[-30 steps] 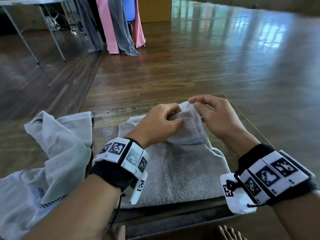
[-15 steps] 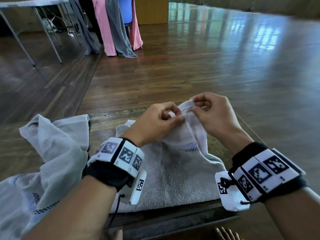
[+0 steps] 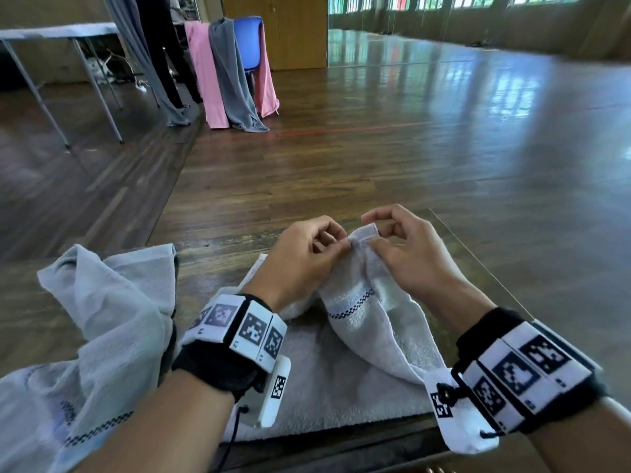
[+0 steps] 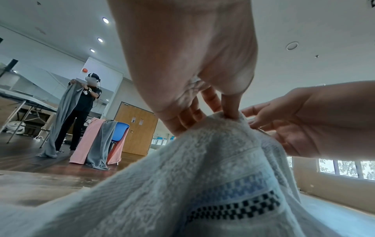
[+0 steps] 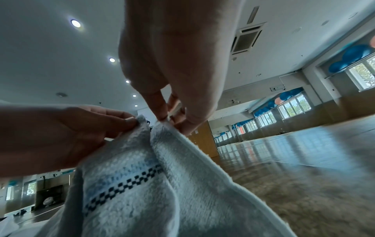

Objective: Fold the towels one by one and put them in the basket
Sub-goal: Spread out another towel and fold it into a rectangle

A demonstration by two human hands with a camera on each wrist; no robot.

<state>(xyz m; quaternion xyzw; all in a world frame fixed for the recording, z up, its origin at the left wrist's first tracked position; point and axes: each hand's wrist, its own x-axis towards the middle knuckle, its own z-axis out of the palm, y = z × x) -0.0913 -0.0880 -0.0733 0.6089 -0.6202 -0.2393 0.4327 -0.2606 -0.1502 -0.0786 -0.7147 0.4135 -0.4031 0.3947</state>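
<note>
Both hands met over the far part of the table (image 3: pixel 211 268) and lifted one end of a white towel (image 3: pixel 345 367). The left hand (image 3: pixel 300 257) pinched the hemmed top edge between thumb and curled fingers; in the left wrist view the fingers (image 4: pixel 230 105) pressed down into the raised cloth. The right hand (image 3: pixel 409 257) held the same edge just beside it, with thumb and forefinger closed on the hem and the other fingers loosely bent. In the right wrist view the two pinches were very near each other, and a crease ran down between them.

The towel lay with its long axis going away from the person. Its near end was flat on the table close to the front edge, and its far end was raised into a narrow peak that pointed up and away. A band of dark checks (image 3: pixel 351 307) crossed the towel below the peak, across the long axis, and it bent where the cloth folded.

A second towel (image 3: pixel 102 332) was crumpled on the left part of the table, apart from the first one, with its own check band near the front.

Further away on the wooden floor (image 3: pixel 409 131) stood a blue chair (image 3: pixel 247 39) with pink and grey cloths hung over it. In the left wrist view another person (image 4: pixel 85 112) stood beside it and held up a grey cloth.
</note>
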